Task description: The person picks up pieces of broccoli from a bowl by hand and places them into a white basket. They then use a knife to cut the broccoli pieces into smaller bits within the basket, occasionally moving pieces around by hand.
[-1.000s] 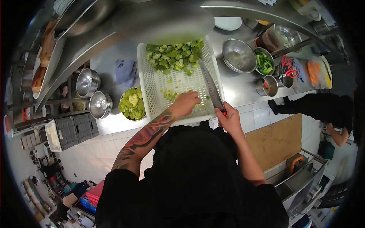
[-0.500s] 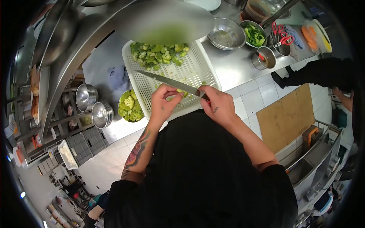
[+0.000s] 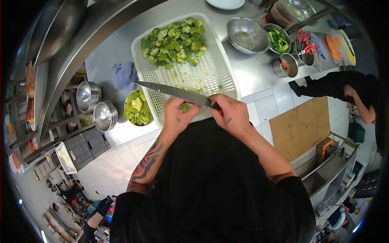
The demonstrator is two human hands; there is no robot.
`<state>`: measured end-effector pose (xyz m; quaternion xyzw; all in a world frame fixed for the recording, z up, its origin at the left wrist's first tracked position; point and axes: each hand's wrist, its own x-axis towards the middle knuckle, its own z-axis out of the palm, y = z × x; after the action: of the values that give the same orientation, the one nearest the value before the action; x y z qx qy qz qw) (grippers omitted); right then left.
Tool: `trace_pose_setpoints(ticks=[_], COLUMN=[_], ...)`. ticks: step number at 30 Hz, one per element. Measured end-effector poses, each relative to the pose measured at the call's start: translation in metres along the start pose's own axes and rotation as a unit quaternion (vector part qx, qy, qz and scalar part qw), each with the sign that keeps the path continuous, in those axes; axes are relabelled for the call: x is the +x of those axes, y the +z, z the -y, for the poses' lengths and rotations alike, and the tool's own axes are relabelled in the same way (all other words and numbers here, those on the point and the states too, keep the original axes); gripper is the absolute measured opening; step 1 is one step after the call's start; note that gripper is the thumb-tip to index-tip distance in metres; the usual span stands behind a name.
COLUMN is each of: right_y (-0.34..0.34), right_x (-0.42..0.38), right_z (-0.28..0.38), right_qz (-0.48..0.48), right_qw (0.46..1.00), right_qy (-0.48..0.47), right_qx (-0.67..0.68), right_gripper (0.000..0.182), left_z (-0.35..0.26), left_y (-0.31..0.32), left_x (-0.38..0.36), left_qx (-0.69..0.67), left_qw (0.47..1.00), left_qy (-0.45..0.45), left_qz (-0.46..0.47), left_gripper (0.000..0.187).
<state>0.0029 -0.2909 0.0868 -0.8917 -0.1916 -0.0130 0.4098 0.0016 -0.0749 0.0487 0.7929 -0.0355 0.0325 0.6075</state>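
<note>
Change: both hands have drawn back from the basket toward the body since 1 second ago; the knife, then lying along the basket's right side, is now turned crosswise with its tip to the left.
Right hand (image 3: 231, 116): closed around the knife handle at the basket's near edge.
Knife (image 3: 174, 91): long, narrow steel blade, held level across the near part of the basket.
Left hand (image 3: 176, 117): fingers pinched on a broccoli piece, just under the blade.
Broccoli piece (image 3: 185, 107): small, pale green, between the 2 hands, touching the left fingers, at the near rim of the basket.
Basket (image 3: 219, 77): white perforated plastic, rectangular, on the counter; a heap of cut florets (image 3: 172, 41) fills its far end, with a few crumbs scattered in the middle.
Bowl (image 3: 137, 109): metal, left of the basket, full of lighter green broccoli.
Counter (image 3: 251, 69): stainless steel; to the right stand an empty steel bowl (image 3: 243, 34), a bowl of leafy greens (image 3: 278, 39) and a pot holding red scissors (image 3: 307, 45); a blue cloth (image 3: 124, 75) lies to the left.
Room: white tiled floor with a sheet of cardboard (image 3: 300, 125); another person's dark sleeve (image 3: 336, 83) reaches in at the right.
</note>
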Motion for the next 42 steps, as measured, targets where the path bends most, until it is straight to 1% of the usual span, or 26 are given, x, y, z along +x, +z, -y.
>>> trace_pose_setpoints(ticks=[5, 8, 10, 13, 14, 15, 17, 18, 19, 20, 21, 22, 23, 24, 25, 26, 28, 30, 32, 33, 35, 36, 38, 39, 41, 42], right_y=[0.0, 0.001, 0.002, -0.003, -0.003, -0.004, -0.008, -0.011, -0.014, -0.015, -0.015, -0.015, -0.016, -0.013, -0.009, -0.005, -0.003, -0.005, 0.0, 0.002, 0.003, 0.005, 0.009, 0.009, 0.006, 0.005], right_x=[0.0, -0.002, -0.002, -0.002, -0.005, -0.008, -0.015, -0.02, -0.025, -0.029, -0.031, -0.032, -0.031, -0.03, -0.032, -0.034, -0.035, -0.034, -0.036, -0.037, -0.037, -0.036, -0.037, -0.038, -0.039, -0.041], right_z=[-0.004, -0.008, -0.011, -0.01, -0.015, -0.019, -0.026, -0.028, -0.03, -0.031, -0.031, -0.032, -0.034, -0.039, -0.045, -0.052, -0.06, -0.063, -0.068, -0.07, -0.068, -0.067, -0.068, -0.067, -0.064, -0.063], right_qz=[0.011, 0.003, 0.014, 0.023, 0.039, 0.035, 0.06, 0.057, 0.064, 0.071, 0.068, 0.078, 0.087, 0.078, 0.074, 0.061, 0.047, 0.061, 0.051, 0.045, 0.038, 0.034, 0.02, 0.012, 0.006, 0.005], right_qw=[1.0, 1.0, 1.0, 1.0, 0.999, 0.999, 0.994, 0.995, 0.991, 0.987, 0.988, 0.981, 0.972, 0.969, 0.971, 0.969, 0.968, 0.961, 0.966, 0.969, 0.971, 0.972, 0.972, 0.972, 0.971, 0.971], right_qy=[0.005, -0.004, 0.003, 0.004, 0.016, 0.014, 0.087, 0.084, 0.113, 0.141, 0.135, 0.177, 0.219, 0.233, 0.227, 0.238, 0.243, 0.261, 0.246, 0.236, 0.23, 0.229, 0.226, 0.226, 0.229, 0.231], right_qx=[-0.003, 0.009, 0.013, 0.009, -0.009, -0.01, -0.025, -0.022, -0.023, -0.022, -0.016, -0.015, -0.015, -0.005, -0.004, 0.015, 0.035, 0.064, 0.061, 0.059, 0.051, 0.045, 0.052, 0.06, 0.062, 0.068], right_gripper=[0.03, 0.029, 0.029, 0.029, 0.027, 0.027, 0.022, 0.022, 0.02, 0.018, 0.018, 0.017, 0.017, 0.019, 0.019, 0.021, 0.022, 0.024, 0.024, 0.024, 0.023, 0.023, 0.023, 0.023, 0.022, 0.022], left_z=[0.005, 0.001, 0.004, 0.005, 0.011, 0.006, -0.006, -0.002, -0.001, -0.001, -0.001, 0.002, 0.008, 0.015, 0.025, 0.042, 0.037, 0.027, 0.038, 0.043, 0.052, 0.059, 0.078, 0.089, 0.106, 0.097], left_y=[0.001, 0.003, -0.001, 0.0, 0.0, 0.001, 0.005, 0.002, 0.002, 0.003, 0.002, -0.001, -0.006, -0.012, -0.019, -0.033, -0.048, -0.062, -0.07, -0.074, -0.081, -0.083, -0.083, -0.084, -0.084, -0.079], left_x=[-0.001, 0.0, -0.003, -0.004, -0.006, -0.004, -0.001, -0.001, -0.001, -0.003, -0.002, 0.0, 0.007, 0.015, 0.024, 0.038, 0.087, 0.144, 0.2, 0.223, 0.259, 0.271, 0.287, 0.292, 0.292, 0.28], left_qx=[0.002, -0.024, 0.022, 0.038, 0.051, 0.052, -0.025, -0.001, 0.005, -0.009, -0.022, -0.039, -0.033, -0.011, 0.01, 0.082, 0.081, 0.176, 0.235, 0.233, 0.327, 0.326, 0.395, 0.393, 0.406, 0.403], left_qw=[1.0, 1.0, 0.998, 0.998, 0.998, 0.998, 0.999, 0.998, 0.998, 0.998, 0.996, 0.994, 0.995, 0.996, 0.997, 0.994, 0.997, 0.98, 0.966, 0.965, 0.911, 0.91, 0.887, 0.888, 0.888, 0.889], left_qy=[-0.009, -0.008, -0.019, -0.012, 0.004, 0.008, 0.011, 0.035, 0.037, -0.003, -0.04, -0.055, -0.048, -0.051, -0.055, -0.065, -0.005, 0.082, 0.091, 0.097, 0.238, 0.243, 0.233, 0.237, 0.215, 0.213], left_qz=[0.005, 0.003, 0.048, 0.041, 0.036, 0.036, 0.034, 0.058, 0.057, 0.066, 0.074, 0.089, 0.087, 0.066, 0.044, 0.035, -0.009, -0.035, -0.067, -0.07, -0.079, -0.081, -0.047, -0.046, -0.034, -0.029], left_gripper=[0.021, 0.022, 0.021, 0.02, 0.02, 0.02, 0.018, 0.021, 0.021, 0.023, 0.025, 0.028, 0.028, 0.026, 0.025, 0.026, 0.025, 0.025, 0.027, 0.027, 0.03, 0.03, 0.029, 0.029, 0.029, 0.029])
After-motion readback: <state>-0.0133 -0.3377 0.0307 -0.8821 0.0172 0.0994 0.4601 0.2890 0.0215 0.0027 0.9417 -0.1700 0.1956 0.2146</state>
